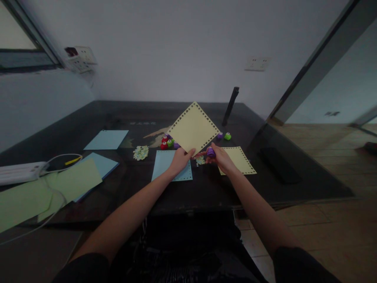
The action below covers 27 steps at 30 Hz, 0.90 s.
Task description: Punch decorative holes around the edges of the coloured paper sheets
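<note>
My left hand (181, 159) pinches the lower corner of a yellow sheet of paper (194, 127), which is held up cornerwise with small punched shapes along its edges. In my right hand (220, 157) is a small purple craft punch (211, 152), just right of the sheet's lower edge. Beneath my left hand lies a light blue sheet (161, 163) with punched edges. Another punched yellow sheet (240, 159) rests partly under my right hand. Between the hands, a few paper bits (200, 160) lie on the dark table.
Several red, green and purple punches (164, 145) sit behind the blue sheet; a green punch (227, 136) stands farther right. A pile of paper cutouts (140, 153) is at left. A white power strip (22, 173) and cable lie by green sheets (70, 181). A black phone-like slab (279, 165) is at right.
</note>
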Available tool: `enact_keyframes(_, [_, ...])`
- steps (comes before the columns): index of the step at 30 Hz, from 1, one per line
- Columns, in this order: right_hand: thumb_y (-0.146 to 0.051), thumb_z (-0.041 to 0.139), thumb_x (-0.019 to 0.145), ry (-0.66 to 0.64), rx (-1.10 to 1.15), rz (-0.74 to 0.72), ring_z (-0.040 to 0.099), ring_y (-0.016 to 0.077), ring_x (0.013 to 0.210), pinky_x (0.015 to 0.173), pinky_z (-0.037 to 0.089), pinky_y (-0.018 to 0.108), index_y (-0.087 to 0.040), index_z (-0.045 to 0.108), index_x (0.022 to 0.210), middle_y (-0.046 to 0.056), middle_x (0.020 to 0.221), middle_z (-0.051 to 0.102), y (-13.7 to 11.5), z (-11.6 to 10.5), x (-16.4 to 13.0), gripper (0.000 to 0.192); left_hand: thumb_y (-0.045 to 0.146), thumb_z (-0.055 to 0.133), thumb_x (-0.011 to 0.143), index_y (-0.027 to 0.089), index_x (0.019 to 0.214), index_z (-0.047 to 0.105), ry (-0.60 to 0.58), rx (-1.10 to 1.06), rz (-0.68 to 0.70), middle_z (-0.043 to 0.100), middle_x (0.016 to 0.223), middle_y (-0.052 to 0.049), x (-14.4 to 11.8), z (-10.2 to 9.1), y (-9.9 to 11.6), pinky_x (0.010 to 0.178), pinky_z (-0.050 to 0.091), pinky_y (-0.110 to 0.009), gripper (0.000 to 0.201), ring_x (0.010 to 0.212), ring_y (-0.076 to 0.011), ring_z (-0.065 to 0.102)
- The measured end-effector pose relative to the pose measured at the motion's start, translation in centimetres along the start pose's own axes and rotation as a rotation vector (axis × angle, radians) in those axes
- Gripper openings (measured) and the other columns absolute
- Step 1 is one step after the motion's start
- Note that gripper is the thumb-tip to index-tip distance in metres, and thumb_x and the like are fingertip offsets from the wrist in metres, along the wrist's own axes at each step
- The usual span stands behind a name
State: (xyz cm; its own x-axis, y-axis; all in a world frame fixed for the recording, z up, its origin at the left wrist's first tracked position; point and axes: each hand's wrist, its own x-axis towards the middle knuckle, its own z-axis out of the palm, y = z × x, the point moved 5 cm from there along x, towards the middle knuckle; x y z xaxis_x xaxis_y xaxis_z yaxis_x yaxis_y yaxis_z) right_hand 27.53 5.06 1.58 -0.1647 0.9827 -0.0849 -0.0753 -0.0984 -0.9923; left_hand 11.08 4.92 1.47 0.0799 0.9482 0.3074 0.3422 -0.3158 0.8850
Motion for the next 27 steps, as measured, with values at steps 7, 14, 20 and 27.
enact_keyframes(7, [-0.044, 0.042, 0.090, -0.019, -0.109, -0.008, 0.055, 0.0118, 0.039, 0.037, 0.038, 0.023, -0.016, 0.054, 0.074, 0.005, 0.066, 0.068, 0.3, 0.1, 0.1, 0.035, 0.030, 0.055, 0.082, 0.009, 0.105, 0.066, -0.057, -0.132, -0.018, 0.070, 0.102, -0.011, -0.3, 1.0, 0.0, 0.081, 0.048, -0.032, 0.033, 0.093, -0.0236, 0.063])
enact_keyframes(14, [-0.052, 0.041, 0.088, -0.051, -0.160, -0.028, 0.054, 0.0103, 0.041, 0.037, 0.037, 0.021, -0.015, 0.052, 0.077, 0.008, 0.074, 0.069, 0.0, 0.2, -0.1, 0.040, 0.028, 0.055, 0.082, 0.007, 0.103, 0.067, -0.031, -0.079, -0.073, 0.070, 0.101, -0.012, -0.3, 0.5, 0.1, 0.077, 0.048, -0.031, 0.032, 0.087, -0.0225, 0.064])
enact_keyframes(20, [-0.063, 0.043, 0.083, 0.028, -0.278, -0.140, 0.048, 0.0071, 0.038, 0.034, 0.030, 0.020, -0.016, 0.052, 0.069, 0.006, 0.070, 0.067, -0.6, -0.4, 0.1, 0.050, 0.030, 0.057, 0.081, 0.008, 0.096, 0.068, -0.007, -0.074, -0.098, 0.072, 0.094, -0.012, -0.2, 0.1, 0.1, 0.072, 0.050, -0.030, 0.029, 0.080, -0.0223, 0.065])
enact_keyframes(27, [-0.059, 0.049, 0.080, 0.069, -0.373, -0.257, 0.038, 0.0064, 0.035, 0.034, 0.028, 0.021, -0.017, 0.059, 0.072, 0.000, 0.057, 0.060, -1.0, -1.0, 0.2, 0.045, 0.030, 0.054, 0.083, 0.007, 0.090, 0.067, -0.063, -0.213, -0.151, 0.071, 0.069, -0.010, 0.0, 0.5, 0.0, 0.059, 0.050, -0.027, 0.028, 0.059, -0.0183, 0.064])
